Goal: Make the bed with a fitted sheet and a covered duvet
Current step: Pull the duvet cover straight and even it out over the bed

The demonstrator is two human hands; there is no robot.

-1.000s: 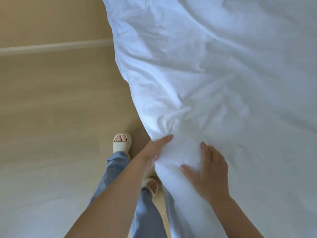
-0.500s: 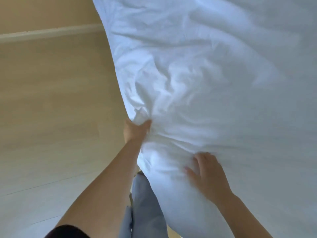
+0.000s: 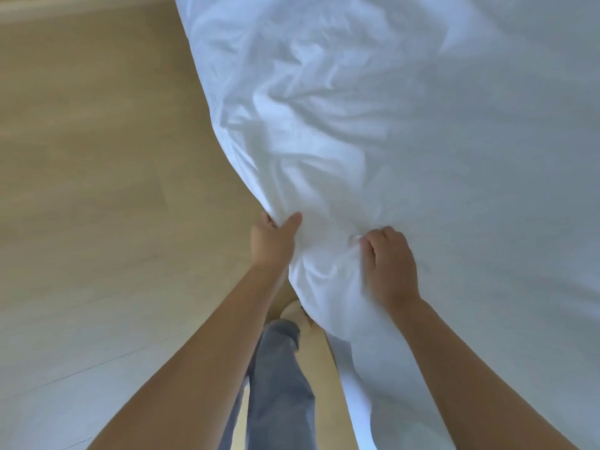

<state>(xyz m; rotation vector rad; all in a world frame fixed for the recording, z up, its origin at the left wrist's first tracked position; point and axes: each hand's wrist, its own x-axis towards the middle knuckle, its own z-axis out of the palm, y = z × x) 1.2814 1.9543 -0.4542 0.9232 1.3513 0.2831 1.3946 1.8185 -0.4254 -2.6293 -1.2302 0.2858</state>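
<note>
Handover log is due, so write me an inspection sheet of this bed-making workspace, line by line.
Surface: hidden beneath the white wrinkled fabric duvet.
Job's things: the duvet, bunched at its near corner.
Clutter: nothing seen.
Hands: left hand grips the duvet's edge, thumb on top; right hand has fingers curled into the bunched fabric.
Cables: nothing seen.
Surroundings: pale wooden floor, light skirting board, blue denim trouser leg.

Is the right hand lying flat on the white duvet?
No, the right hand has its fingers curled into a bunched fold of the white fabric duvet.
</note>
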